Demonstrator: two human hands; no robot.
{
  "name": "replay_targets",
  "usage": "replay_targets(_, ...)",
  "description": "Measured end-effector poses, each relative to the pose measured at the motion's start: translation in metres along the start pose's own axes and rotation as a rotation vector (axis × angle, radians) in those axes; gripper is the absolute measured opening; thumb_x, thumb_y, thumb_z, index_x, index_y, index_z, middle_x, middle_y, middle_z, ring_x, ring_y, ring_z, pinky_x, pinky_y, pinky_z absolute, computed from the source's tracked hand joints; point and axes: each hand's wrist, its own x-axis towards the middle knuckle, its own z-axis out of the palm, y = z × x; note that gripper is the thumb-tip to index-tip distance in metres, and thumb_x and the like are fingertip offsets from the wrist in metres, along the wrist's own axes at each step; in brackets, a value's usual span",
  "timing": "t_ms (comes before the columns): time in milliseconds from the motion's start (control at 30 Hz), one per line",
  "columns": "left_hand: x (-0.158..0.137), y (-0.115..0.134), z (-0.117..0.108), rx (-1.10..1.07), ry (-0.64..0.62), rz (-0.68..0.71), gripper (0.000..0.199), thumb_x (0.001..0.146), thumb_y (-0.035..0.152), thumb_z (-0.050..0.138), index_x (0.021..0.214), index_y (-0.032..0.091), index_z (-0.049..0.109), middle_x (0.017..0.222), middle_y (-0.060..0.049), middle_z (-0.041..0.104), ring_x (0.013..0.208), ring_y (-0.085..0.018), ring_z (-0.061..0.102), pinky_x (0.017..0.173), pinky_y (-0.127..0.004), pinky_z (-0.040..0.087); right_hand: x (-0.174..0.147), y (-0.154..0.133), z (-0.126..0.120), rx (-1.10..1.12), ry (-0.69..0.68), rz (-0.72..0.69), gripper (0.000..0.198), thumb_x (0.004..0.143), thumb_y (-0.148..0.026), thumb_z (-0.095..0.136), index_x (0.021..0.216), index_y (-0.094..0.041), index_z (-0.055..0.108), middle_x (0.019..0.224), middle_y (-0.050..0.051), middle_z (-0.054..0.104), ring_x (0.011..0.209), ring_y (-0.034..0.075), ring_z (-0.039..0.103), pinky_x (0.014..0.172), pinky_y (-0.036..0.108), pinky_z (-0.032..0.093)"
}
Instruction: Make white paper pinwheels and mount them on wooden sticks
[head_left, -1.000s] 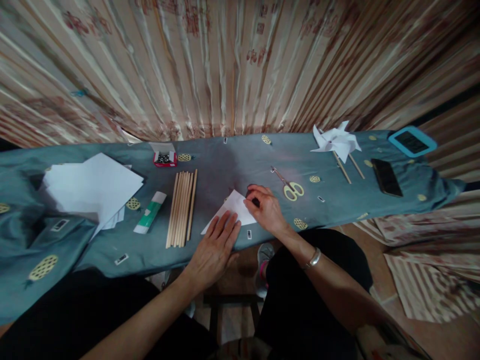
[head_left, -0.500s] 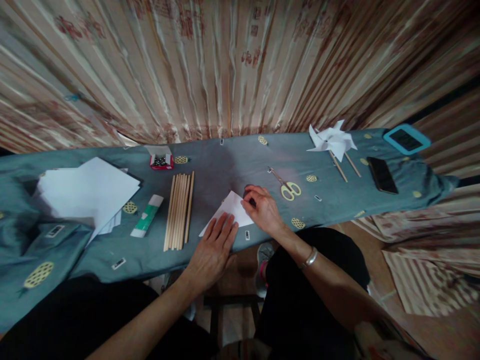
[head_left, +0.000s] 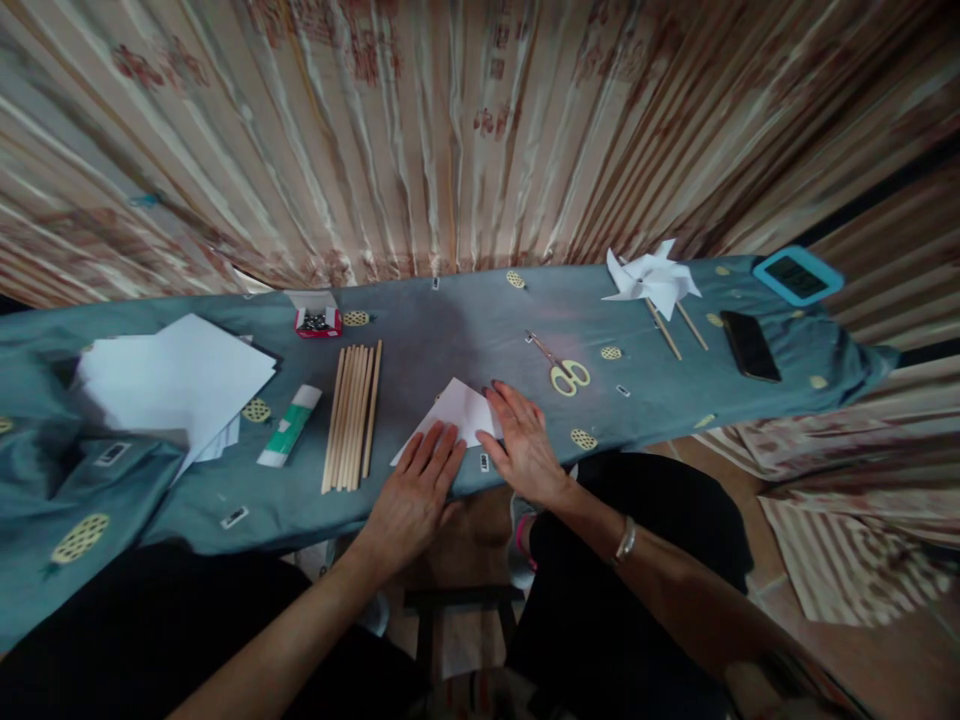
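A white sheet of paper (head_left: pixel 457 402), folded into a triangle, lies near the table's front edge. My left hand (head_left: pixel 420 480) rests flat on its lower left part, fingers stretched out. At the right end of the paper, my right hand (head_left: pixel 523 440) lies with its fingers extended and thumb apart, touching the fold. Just beyond my right hand are scissors (head_left: pixel 566 372) with pale yellow handles. Left of the paper, several wooden sticks (head_left: pixel 351 418) lie side by side. My palms hide the paper's lower corners.
A green-and-white glue stick (head_left: pixel 291 428), a stack of white paper (head_left: pixel 180 375) and a small red box (head_left: pixel 318 318) of dark pins occupy the left side. Paper pinwheels (head_left: pixel 656 280) on sticks, a phone (head_left: pixel 750 346) and a blue-framed device (head_left: pixel 798 276) lie right. A curtain (head_left: pixel 420 140) hangs behind.
My right hand has opened from a pinch at the paper's right side and now lies with fingers extended there. My left hand stays on the paper. The view has shifted slightly.
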Motion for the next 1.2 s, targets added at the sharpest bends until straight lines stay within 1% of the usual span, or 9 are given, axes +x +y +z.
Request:
replay_targets(100, -0.015, -0.002, -0.001, 0.011, 0.025, -0.015, 0.066, 0.085, 0.027, 0.06, 0.143, 0.007, 0.037, 0.151, -0.021, 0.037, 0.142, -0.035, 0.03, 0.114, -0.05, 0.033, -0.006, 0.016, -0.006, 0.026, 0.028, 0.068, 0.052, 0.094, -0.033, 0.046, 0.142, -0.016, 0.039, 0.147, 0.019, 0.043, 0.136, 0.029, 0.04, 0.108, 0.049, 0.034)
replay_targets(300, -0.053, -0.001, -0.001, 0.098, 0.063, -0.045, 0.073, 0.084, 0.028, 0.06, 0.146, 0.005, 0.03, 0.151, -0.026, 0.035, 0.142, -0.038, 0.03, 0.11, -0.051, 0.038, -0.019, 0.043, -0.013, 0.065, 0.07, 0.125, 0.049, 0.094, -0.031, 0.043, 0.139, -0.012, 0.044, 0.146, 0.021, 0.043, 0.138, 0.029, 0.037, 0.111, 0.05, 0.033)
replay_targets(467, -0.06, 0.004, -0.001, 0.095, 0.12, -0.074, 0.073, 0.086, 0.026, 0.057, 0.149, 0.007, 0.024, 0.151, -0.027, 0.034, 0.141, -0.038, 0.03, 0.108, -0.054, 0.039, -0.022, 0.054, -0.016, 0.113, 0.113, 0.136, 0.046, 0.093, -0.026, 0.037, 0.135, -0.01, 0.048, 0.142, 0.02, 0.048, 0.135, 0.028, 0.041, 0.111, 0.05, 0.035)
replay_targets(633, -0.053, 0.01, -0.005, -0.006, 0.18, -0.125, 0.074, 0.091, 0.024, 0.054, 0.152, 0.01, 0.014, 0.151, -0.026, 0.034, 0.144, -0.036, 0.024, 0.108, -0.054, 0.039, -0.009, 0.043, -0.025, 0.217, 0.092, 0.125, 0.043, 0.097, -0.034, 0.034, 0.126, -0.012, 0.058, 0.138, 0.018, 0.053, 0.132, 0.025, 0.047, 0.112, 0.045, 0.036)
replay_targets(767, -0.04, 0.009, -0.007, -0.077, 0.238, -0.15, 0.08, 0.091, 0.024, 0.055, 0.153, 0.012, 0.006, 0.152, -0.025, 0.034, 0.146, -0.036, 0.02, 0.11, -0.056, 0.036, 0.001, 0.029, -0.023, 0.169, -0.012, 0.082, 0.049, 0.086, -0.048, 0.059, 0.122, -0.014, 0.062, 0.141, 0.02, 0.049, 0.133, 0.034, 0.046, 0.11, 0.051, 0.037)
replay_targets(833, -0.032, 0.006, -0.005, -0.104, 0.263, -0.159, 0.081, 0.091, 0.025, 0.055, 0.154, 0.014, 0.004, 0.152, -0.024, 0.033, 0.145, -0.036, 0.021, 0.11, -0.057, 0.035, 0.004, 0.024, -0.02, 0.157, -0.037, 0.071, 0.049, 0.081, -0.044, 0.067, 0.119, -0.014, 0.064, 0.141, 0.021, 0.049, 0.132, 0.036, 0.045, 0.109, 0.053, 0.038)
replay_targets(933, -0.019, 0.003, -0.003, -0.139, 0.293, -0.17, 0.082, 0.091, 0.026, 0.055, 0.154, 0.014, 0.004, 0.152, -0.025, 0.032, 0.145, -0.036, 0.022, 0.111, -0.057, 0.034, 0.007, 0.018, -0.016, 0.21, -0.042, 0.093, 0.037, 0.078, -0.033, 0.07, 0.111, -0.015, 0.066, 0.14, 0.019, 0.051, 0.131, 0.033, 0.048, 0.108, 0.051, 0.039)
replay_targets(1067, -0.006, 0.001, -0.007, -0.185, 0.344, -0.189, 0.083, 0.091, 0.028, 0.056, 0.153, 0.013, 0.004, 0.153, -0.026, 0.029, 0.145, -0.035, 0.022, 0.111, -0.057, 0.033, 0.012, 0.015, -0.02, 0.37, 0.024, 0.149, 0.007, 0.08, -0.025, 0.065, 0.085, -0.02, 0.065, 0.134, 0.013, 0.058, 0.121, 0.027, 0.058, 0.103, 0.045, 0.044)
replay_targets(1200, 0.003, 0.001, -0.016, -0.18, 0.435, -0.171, 0.086, 0.09, 0.027, 0.058, 0.153, 0.015, 0.002, 0.157, -0.024, 0.021, 0.147, -0.034, 0.015, 0.113, -0.057, 0.029, 0.02, 0.024, -0.041, 0.367, 0.225, 0.149, 0.006, 0.082, -0.026, 0.061, 0.078, -0.022, 0.061, 0.118, 0.009, 0.067, 0.106, 0.024, 0.065, 0.093, 0.042, 0.05)
